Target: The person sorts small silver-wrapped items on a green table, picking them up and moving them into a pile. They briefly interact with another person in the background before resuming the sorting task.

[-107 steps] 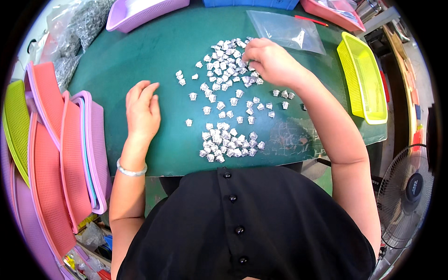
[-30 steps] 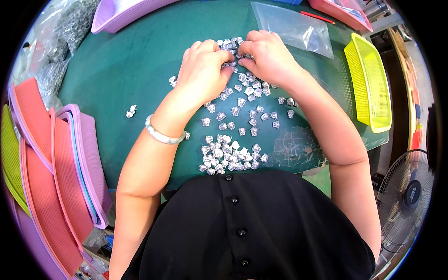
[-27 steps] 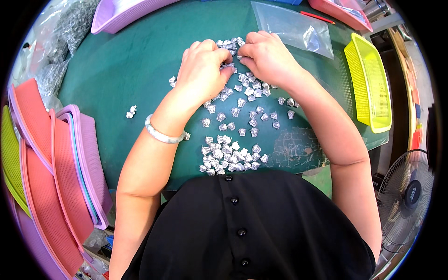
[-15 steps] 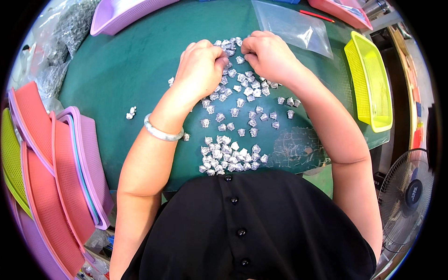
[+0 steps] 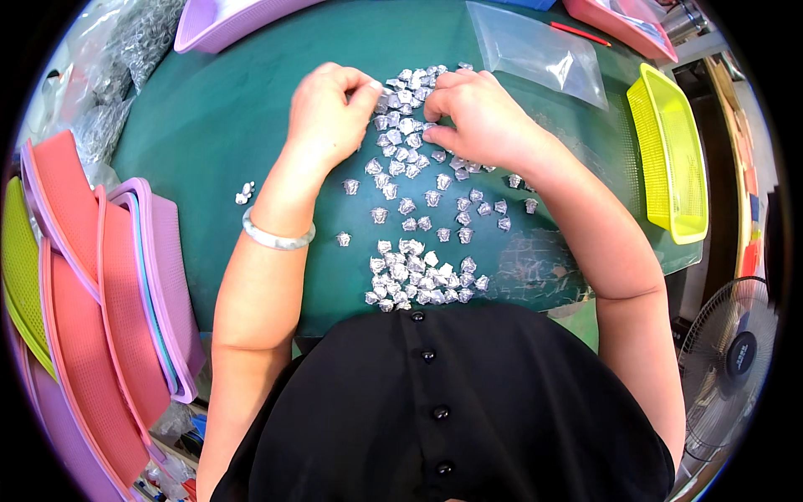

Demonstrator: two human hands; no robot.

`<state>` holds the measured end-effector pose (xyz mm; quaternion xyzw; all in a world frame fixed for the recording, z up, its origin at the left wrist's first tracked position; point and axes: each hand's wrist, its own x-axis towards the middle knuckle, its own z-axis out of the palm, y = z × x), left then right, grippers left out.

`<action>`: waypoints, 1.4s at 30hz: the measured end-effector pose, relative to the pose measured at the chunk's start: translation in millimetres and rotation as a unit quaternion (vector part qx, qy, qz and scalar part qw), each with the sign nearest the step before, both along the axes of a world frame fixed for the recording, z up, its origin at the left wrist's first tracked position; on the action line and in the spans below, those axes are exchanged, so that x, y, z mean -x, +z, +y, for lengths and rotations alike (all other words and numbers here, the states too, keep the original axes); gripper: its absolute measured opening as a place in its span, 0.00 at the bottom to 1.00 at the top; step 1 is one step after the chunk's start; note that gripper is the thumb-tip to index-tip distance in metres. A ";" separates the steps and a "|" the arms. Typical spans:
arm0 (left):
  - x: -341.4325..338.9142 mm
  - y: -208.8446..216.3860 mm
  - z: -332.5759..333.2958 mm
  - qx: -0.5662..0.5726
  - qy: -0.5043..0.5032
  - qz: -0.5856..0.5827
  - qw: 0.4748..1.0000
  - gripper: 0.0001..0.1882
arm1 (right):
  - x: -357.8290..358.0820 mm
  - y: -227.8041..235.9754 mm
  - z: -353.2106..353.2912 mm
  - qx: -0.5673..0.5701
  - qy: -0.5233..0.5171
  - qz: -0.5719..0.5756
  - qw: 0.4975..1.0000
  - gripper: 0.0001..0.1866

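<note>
Many small silver, faceted pieces [image 5: 406, 125] lie spread over the green tabletop, thickest between my hands. At the left edge of this spread is my left hand [image 5: 333, 117], its thumb and forefinger pinched together. What they hold, if anything, is too small to make out. My right hand [image 5: 478, 115] is over the right side of the spread, fingers curled down and thumb apart from the forefinger, its tips among the pieces. It hides some pieces beneath it. Closer to me sits a denser cluster of silver pieces [image 5: 422, 276], with loose pieces [image 5: 431, 199] scattered between.
A small white-silver clump [image 5: 245, 192] lies left of my forearm. A clear plastic bag [image 5: 544, 58] and a red pen [image 5: 580, 33] are at the far right. A yellow-green basket [image 5: 669, 151] stands right; stacked baskets [image 5: 117, 309] stand left. A fan [image 5: 728, 360] is at lower right.
My left hand has shifted left and slightly up, away from the middle of the pieces. My right hand has come lower, its thumb and forefinger now among the pieces.
</note>
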<state>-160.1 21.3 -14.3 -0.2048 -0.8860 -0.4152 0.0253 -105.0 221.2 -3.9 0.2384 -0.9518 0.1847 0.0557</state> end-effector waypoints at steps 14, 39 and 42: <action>-5.6 5.5 -30.1 0.135 -0.015 0.053 0.989 0.06 | 4.5 6.4 -2.0 -0.018 0.003 0.002 1.000 0.11; -32.7 -0.2 -7.7 0.108 -0.082 0.080 0.987 0.09 | 10.1 7.3 -15.5 0.064 -0.033 -0.026 0.997 0.05; -24.7 3.3 -15.8 0.078 -0.048 0.047 0.995 0.09 | 6.8 7.5 -6.6 0.059 0.048 -0.017 0.997 0.08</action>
